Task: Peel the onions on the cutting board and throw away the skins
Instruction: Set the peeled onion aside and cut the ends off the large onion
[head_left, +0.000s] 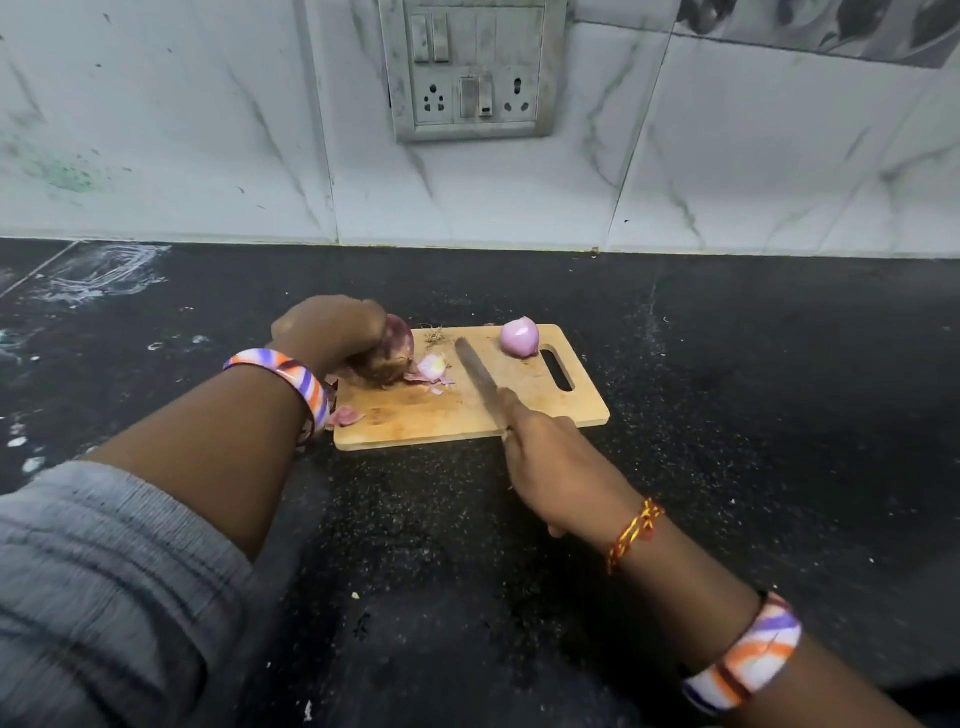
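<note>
A person's right hand (545, 457), nearest the camera, is closed round the handle of a knife (480, 379) whose blade lies across the wooden cutting board (467, 421); beyond it the left hand (324, 332) clamps an unpeeled red onion (397, 345) at the board's left end — fingers close to the blade's likely path, so a slip on dry skin could nick them; loose skins (431, 371) beside that onion could slide underfoot of the blade, while a peeled onion (519, 338) near the far handle slot might roll off onto the dark counter (727, 415) if the board is jolted
</note>
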